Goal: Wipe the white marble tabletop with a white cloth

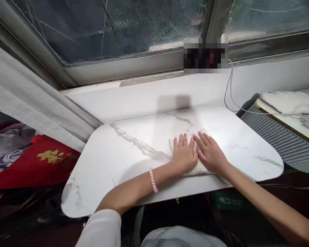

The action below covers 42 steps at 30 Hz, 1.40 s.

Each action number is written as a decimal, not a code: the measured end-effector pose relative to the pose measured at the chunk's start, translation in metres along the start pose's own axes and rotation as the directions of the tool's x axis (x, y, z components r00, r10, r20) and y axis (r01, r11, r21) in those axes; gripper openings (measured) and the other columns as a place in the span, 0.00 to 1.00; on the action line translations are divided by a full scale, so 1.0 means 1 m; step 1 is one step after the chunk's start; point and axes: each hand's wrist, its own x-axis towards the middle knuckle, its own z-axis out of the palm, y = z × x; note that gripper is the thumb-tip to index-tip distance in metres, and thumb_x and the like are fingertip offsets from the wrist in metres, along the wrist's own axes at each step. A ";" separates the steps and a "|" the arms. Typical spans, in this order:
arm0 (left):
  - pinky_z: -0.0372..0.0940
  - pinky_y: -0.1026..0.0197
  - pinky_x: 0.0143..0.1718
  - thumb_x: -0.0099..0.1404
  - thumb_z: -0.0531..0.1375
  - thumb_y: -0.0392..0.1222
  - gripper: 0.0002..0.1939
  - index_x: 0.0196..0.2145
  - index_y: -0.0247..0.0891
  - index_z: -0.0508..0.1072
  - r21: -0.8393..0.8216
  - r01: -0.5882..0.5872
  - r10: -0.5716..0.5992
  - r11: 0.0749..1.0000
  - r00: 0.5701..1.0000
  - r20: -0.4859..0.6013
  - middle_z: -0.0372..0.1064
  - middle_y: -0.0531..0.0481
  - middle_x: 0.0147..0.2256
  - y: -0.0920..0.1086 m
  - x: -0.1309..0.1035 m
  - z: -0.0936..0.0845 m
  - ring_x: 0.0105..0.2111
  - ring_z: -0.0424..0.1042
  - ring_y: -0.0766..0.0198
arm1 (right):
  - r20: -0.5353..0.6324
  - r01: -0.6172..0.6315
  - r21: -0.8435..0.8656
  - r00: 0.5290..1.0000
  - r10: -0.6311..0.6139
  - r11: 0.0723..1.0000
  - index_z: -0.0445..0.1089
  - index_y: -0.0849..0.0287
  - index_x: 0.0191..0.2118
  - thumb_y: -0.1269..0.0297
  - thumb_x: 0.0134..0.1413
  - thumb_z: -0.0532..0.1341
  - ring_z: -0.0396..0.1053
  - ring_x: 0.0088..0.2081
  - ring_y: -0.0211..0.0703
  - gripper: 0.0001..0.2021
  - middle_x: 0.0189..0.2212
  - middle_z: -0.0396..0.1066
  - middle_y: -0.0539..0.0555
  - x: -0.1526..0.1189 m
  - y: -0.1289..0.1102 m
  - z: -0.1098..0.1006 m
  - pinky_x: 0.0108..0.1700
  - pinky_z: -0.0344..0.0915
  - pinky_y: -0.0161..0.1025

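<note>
A white cloth (200, 168) lies on the counter directly beneath both palms, so neither hand is nearer. The left hand (184, 156) and right hand (211, 154) rest flat on it, fingers stretched out, clasping nothing. The cloth shows beyond the left hand's outer edge and between and just below the palms; with so much covered, I cannot tell its long axis or which way it points. The left hand's fingers aim away from the body; the right's slant away and leftward. A pink bracelet (153, 180) circles the left arm behind that hand. Around them, the marbled counter (92, 175) runs lengthwise from side to side, farther out past the left hand.
</note>
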 end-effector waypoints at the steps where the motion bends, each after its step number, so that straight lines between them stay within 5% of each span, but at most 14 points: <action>1: 0.37 0.40 0.67 0.72 0.45 0.43 0.28 0.66 0.35 0.54 0.009 0.001 0.000 1.000 1.000 -0.020 0.42 0.37 0.68 -0.006 0.011 -0.002 0.68 0.39 0.47 | 0.005 -0.019 -0.012 1.000 0.019 1.000 0.59 0.70 0.64 0.63 0.64 0.43 0.52 0.65 0.60 0.27 0.65 0.55 0.67 0.012 0.000 0.002 0.62 0.53 0.54; 12: 0.41 0.45 0.67 0.72 0.44 0.42 0.25 0.65 0.41 0.56 0.071 0.031 -0.021 0.997 0.990 -0.141 0.50 0.45 0.67 -0.079 0.133 -0.020 0.67 0.46 0.55 | 0.019 -0.168 -0.004 0.986 0.168 0.986 0.58 0.65 0.64 0.65 0.62 0.45 0.54 0.64 0.55 0.26 0.65 0.56 0.63 0.148 0.019 0.039 0.62 0.51 0.51; 20: 0.43 0.44 0.66 0.73 0.43 0.40 0.25 0.65 0.38 0.56 0.130 0.099 -0.074 0.987 0.980 -0.184 0.49 0.41 0.66 -0.111 0.141 -0.030 0.67 0.47 0.52 | 0.021 -0.148 0.055 0.989 0.147 0.987 0.59 0.65 0.64 0.66 0.61 0.46 0.53 0.64 0.55 0.26 0.64 0.57 0.63 0.187 0.000 0.049 0.63 0.50 0.50; 29: 0.43 0.41 0.65 0.73 0.44 0.41 0.25 0.65 0.38 0.56 0.147 0.138 -0.110 0.980 0.977 -0.180 0.47 0.39 0.67 -0.111 0.082 -0.030 0.67 0.45 0.50 | 0.097 -0.084 0.063 0.992 0.078 0.994 0.54 0.64 0.67 0.64 0.64 0.44 0.48 0.67 0.56 0.27 0.67 0.51 0.63 0.150 -0.039 0.036 0.65 0.46 0.52; 42: 0.43 0.37 0.65 0.72 0.45 0.42 0.27 0.66 0.34 0.53 0.154 0.022 -0.002 0.988 0.992 -0.129 0.45 0.35 0.67 -0.052 -0.091 -0.014 0.68 0.41 0.45 | -0.042 0.038 0.105 0.999 -0.034 0.994 0.59 0.64 0.64 0.63 0.64 0.46 0.47 0.68 0.55 0.26 0.66 0.54 0.63 -0.021 -0.102 -0.006 0.65 0.49 0.55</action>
